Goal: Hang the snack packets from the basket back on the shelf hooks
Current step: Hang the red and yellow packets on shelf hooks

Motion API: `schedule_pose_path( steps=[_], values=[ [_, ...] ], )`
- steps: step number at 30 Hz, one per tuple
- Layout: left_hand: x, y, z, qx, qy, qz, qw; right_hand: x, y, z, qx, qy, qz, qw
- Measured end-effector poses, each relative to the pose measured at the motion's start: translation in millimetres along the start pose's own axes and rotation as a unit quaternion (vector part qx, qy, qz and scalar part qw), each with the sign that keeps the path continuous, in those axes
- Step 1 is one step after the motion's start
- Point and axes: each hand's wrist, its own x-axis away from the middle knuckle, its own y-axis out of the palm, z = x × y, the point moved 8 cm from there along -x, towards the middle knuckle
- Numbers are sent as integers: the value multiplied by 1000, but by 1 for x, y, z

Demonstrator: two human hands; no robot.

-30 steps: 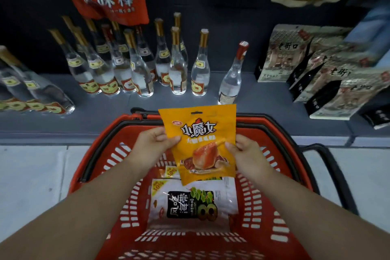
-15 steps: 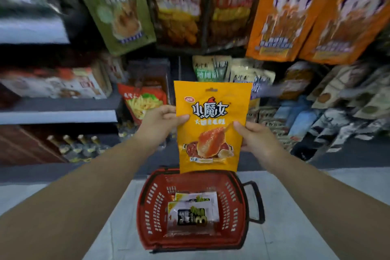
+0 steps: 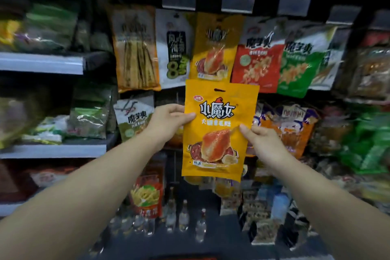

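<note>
I hold a yellow snack packet (image 3: pixel 217 133) upright in front of the shelf, its hang hole at the top edge. My left hand (image 3: pixel 166 122) pinches its left edge and my right hand (image 3: pixel 261 143) grips its right edge. Directly above it hangs a matching yellow packet (image 3: pixel 213 48) on a hook in the top row. The held packet's top edge sits just below that hanging packet's bottom. Only a sliver of the red basket (image 3: pixel 185 258) shows at the bottom edge.
The top row also holds a striped orange packet (image 3: pixel 135 48), a white packet (image 3: pixel 175 48), a red packet (image 3: pixel 257 61) and a green packet (image 3: pixel 299 65). Price-tag holders (image 3: pixel 238 2) line the rail above. Bottles (image 3: pixel 183 217) stand low down. Shelves (image 3: pixel 42 63) with bags sit at left.
I have lifted the yellow packet from over the basket up to the hanging rows, both hands still on it. My view has tilted up, so the basket has dropped almost out of sight.
</note>
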Motion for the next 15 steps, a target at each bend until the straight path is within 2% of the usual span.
schedule_pose_path(
  steps=[9,15],
  values=[
    [-52,7,64,-22,43,23,999,-64,-25,-44,-24,-49,63,996],
    [-108,16,89,6,53,67,996,-141,-43,-65,-15,-71,72,995]
  ],
)
